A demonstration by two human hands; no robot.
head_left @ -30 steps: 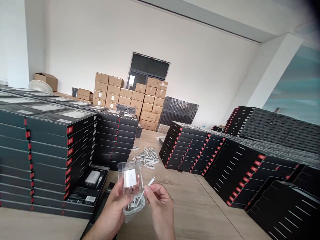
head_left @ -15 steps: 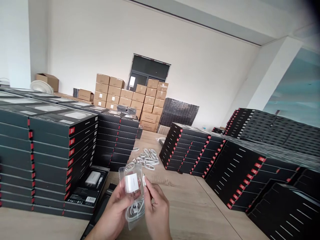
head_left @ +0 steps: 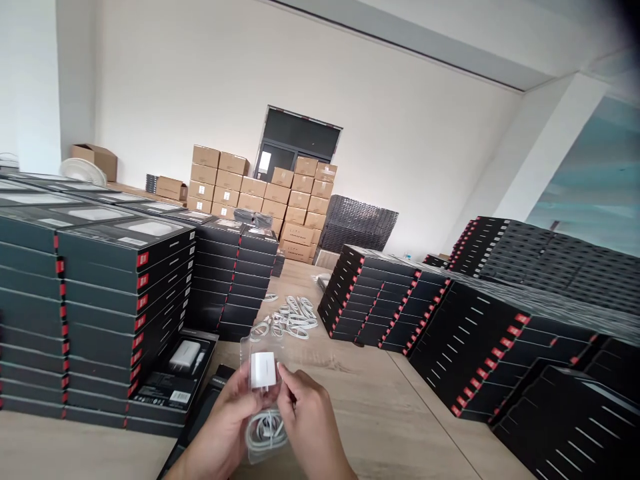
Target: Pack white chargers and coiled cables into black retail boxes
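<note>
My left hand (head_left: 233, 407) holds a clear plastic tray (head_left: 249, 347) from its left side, thumb across the front. A white charger (head_left: 263, 371) with its prongs pointing down sits in the tray's upper part. Below it lies a coiled white cable (head_left: 267, 432). At the tray's right edge, my right hand (head_left: 307, 413) pinches near the charger; a small white tip of the cable's plug end shows by the fingertips, the rest being hidden. Beyond the tray, several loose white cables (head_left: 299, 313) lie on the table.
Tall stacks of black boxes (head_left: 100, 300) stand at the left, and more black boxes (head_left: 390, 303) fill the right. An open black box (head_left: 173, 400) with a charger inside is close by on the left. Brown cartons (head_left: 300, 200) are piled at the back. The wooden table (head_left: 360, 400) runs between the stacks.
My right hand has moved slightly left and down, closer to the charger. The plug end at its fingertips, plainly visible before, is now mostly covered. The tray has tilted a little more upright.
</note>
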